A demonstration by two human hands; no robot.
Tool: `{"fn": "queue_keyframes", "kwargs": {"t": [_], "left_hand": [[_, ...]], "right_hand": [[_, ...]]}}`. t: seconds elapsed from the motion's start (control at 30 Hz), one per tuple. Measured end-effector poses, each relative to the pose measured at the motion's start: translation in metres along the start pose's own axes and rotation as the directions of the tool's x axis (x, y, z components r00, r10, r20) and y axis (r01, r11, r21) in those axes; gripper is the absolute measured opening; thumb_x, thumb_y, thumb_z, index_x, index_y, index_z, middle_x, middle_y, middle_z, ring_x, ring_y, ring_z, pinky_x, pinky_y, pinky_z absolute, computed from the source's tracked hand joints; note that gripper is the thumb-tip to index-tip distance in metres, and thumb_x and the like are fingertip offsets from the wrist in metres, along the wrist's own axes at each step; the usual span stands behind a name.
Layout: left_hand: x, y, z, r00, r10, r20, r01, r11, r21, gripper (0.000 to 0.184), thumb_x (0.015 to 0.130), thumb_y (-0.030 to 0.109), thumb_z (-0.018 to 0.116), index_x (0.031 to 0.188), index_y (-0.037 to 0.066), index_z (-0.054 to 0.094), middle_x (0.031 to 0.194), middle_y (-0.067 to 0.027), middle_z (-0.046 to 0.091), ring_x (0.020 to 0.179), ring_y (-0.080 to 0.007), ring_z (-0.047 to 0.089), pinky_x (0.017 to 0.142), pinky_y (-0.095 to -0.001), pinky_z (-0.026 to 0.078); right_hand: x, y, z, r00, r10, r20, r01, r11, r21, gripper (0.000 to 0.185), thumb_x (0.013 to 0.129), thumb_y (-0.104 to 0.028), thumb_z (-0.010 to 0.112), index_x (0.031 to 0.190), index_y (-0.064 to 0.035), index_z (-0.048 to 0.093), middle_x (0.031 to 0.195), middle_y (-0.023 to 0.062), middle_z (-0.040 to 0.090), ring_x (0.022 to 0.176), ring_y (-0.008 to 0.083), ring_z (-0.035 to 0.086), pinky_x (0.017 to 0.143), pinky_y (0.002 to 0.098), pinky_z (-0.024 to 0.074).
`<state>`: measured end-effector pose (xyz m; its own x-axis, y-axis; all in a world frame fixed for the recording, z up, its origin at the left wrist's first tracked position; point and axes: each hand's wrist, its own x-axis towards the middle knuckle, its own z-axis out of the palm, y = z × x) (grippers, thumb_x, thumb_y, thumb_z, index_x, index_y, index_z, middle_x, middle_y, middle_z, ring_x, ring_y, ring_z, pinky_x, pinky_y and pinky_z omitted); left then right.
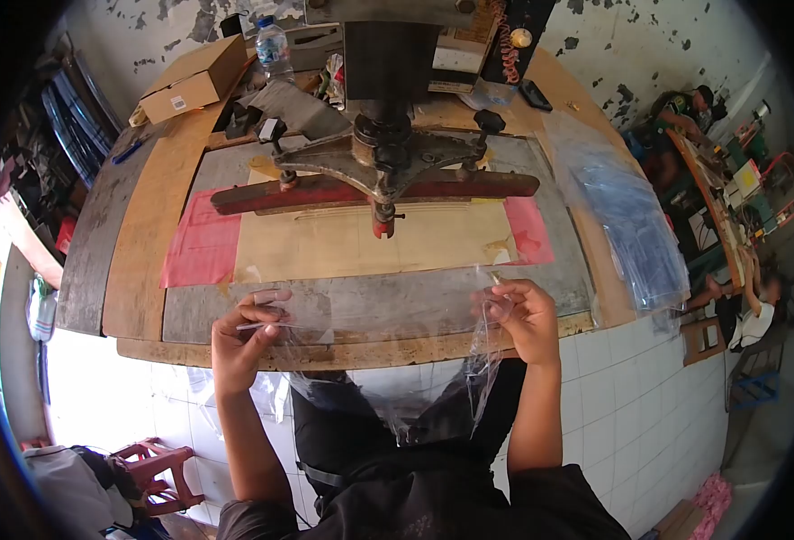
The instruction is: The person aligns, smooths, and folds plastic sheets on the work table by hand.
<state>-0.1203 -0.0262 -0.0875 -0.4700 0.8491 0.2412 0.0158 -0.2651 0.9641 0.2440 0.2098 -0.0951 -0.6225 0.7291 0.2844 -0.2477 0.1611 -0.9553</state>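
Observation:
A clear plastic sheet hangs in crinkled folds between my two hands, over the table's front edge and above my lap. My left hand pinches its left side between thumb and fingers; a thin pale strip shows at the fingertips, its kind unclear. My right hand grips the right side the same way. Just beyond the hands lies a yellowish sheet with pink-red pieces at its ends. Above it is the long reddish bar of a press, carried by a metal bracket.
A stack of clear plastic sheets lies at the table's right. Toward the back stand a cardboard box and a water bottle; a phone lies there too. A red stool is at lower left. Other people sit at far right.

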Motion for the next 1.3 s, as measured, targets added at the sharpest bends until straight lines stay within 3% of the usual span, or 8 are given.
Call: {"fn": "queue_keyframes", "kwargs": {"t": [0.07,0.13,0.27,0.33,0.47,0.67,0.97,1.3], "left_hand": [[0.000,-0.002,-0.004,0.999,-0.041,0.008,0.042,0.999,-0.028,0.018,0.096,0.014,0.079,0.099,-0.003,0.074,0.133,-0.0266,0.068,0.110,-0.0268,0.074,0.095,-0.0387,0.060],[-0.001,-0.003,-0.006,0.998,-0.062,0.002,0.063,0.997,-0.039,0.018,0.095,0.013,0.079,0.100,-0.003,0.074,0.134,-0.0268,0.068,0.111,-0.0277,0.074,0.096,-0.0393,0.059],[0.001,-0.001,-0.004,0.999,-0.038,-0.004,0.038,0.999,0.002,0.018,0.093,0.012,0.081,0.099,-0.003,0.073,0.133,-0.0270,0.068,0.113,-0.0293,0.073,0.099,-0.0404,0.058],[0.001,0.003,0.000,0.999,-0.040,0.014,0.040,0.999,-0.017,0.019,0.093,0.013,0.081,0.098,-0.003,0.072,0.134,-0.0262,0.069,0.114,-0.0285,0.073,0.099,-0.0400,0.058],[0.001,0.002,-0.006,0.995,-0.046,0.083,0.044,0.999,0.026,0.022,0.092,0.016,0.083,0.094,-0.002,0.071,0.136,-0.0233,0.068,0.115,-0.0261,0.072,0.100,-0.0395,0.057],[0.006,0.008,-0.006,0.994,-0.011,0.111,0.000,0.995,0.099,0.022,0.092,0.016,0.084,0.095,-0.002,0.070,0.136,-0.0222,0.068,0.116,-0.0248,0.071,0.101,-0.0382,0.058],[0.007,0.006,-0.009,0.987,-0.080,0.142,0.081,0.997,0.000,0.011,0.098,0.003,0.076,0.099,-0.003,0.066,0.136,-0.0187,0.068,0.116,-0.0238,0.071,0.104,-0.0395,0.059],[0.012,0.002,-0.010,0.987,-0.118,0.111,0.124,0.991,-0.051,0.014,0.099,0.012,0.077,0.102,0.004,0.067,0.116,-0.0095,0.076,0.107,-0.0179,0.074,0.082,-0.0271,0.054]], "right_hand": [[-0.002,0.003,-0.003,1.000,-0.007,0.017,0.007,1.000,-0.013,0.025,0.101,0.003,0.069,0.125,0.0009,0.062,0.118,0.0175,0.073,0.114,0.0308,0.074,0.092,0.0444,0.0651],[-0.003,0.002,-0.003,1.000,0.016,0.010,-0.016,1.000,0.017,0.028,0.102,-0.001,0.070,0.129,0.0008,0.066,0.113,0.0114,0.076,0.108,0.0201,0.075,0.089,0.0296,0.0596],[-0.005,0.002,-0.005,1.000,0.023,0.017,-0.022,0.999,-0.048,0.033,0.103,-0.004,0.071,0.135,0.0007,0.064,0.112,0.0110,0.076,0.105,0.0192,0.075,0.088,0.0283,0.0580],[0.001,-0.014,0.008,0.998,0.020,-0.054,-0.016,0.997,0.075,0.039,0.103,-0.011,0.073,0.139,0.0008,0.061,0.117,0.0100,0.073,0.100,0.0165,0.072,0.087,0.0288,0.0580],[0.004,-0.001,0.000,0.986,-0.059,-0.156,0.062,0.998,0.014,0.047,0.100,-0.027,0.079,0.133,-0.0026,0.057,0.125,0.0096,0.067,0.101,0.0216,0.073,0.082,0.0385,0.0628],[0.008,-0.006,0.001,0.980,-0.057,-0.190,0.068,0.996,0.053,0.033,0.101,-0.024,0.077,0.118,-0.0060,0.055,0.117,0.0067,0.067,0.089,0.0146,0.067,0.080,0.0362,0.0614],[0.012,-0.012,0.004,0.982,-0.063,-0.177,0.060,0.998,-0.025,0.028,0.105,-0.019,0.072,0.124,-0.0081,0.056,0.108,0.0034,0.065,0.088,0.0123,0.067,0.080,0.0319,0.0583],[0.012,-0.005,-0.001,0.983,-0.079,-0.168,0.073,0.996,-0.044,0.027,0.105,-0.017,0.071,0.126,-0.0069,0.057,0.111,0.0054,0.071,0.094,0.0132,0.071,0.071,0.0251,0.0479]]}}
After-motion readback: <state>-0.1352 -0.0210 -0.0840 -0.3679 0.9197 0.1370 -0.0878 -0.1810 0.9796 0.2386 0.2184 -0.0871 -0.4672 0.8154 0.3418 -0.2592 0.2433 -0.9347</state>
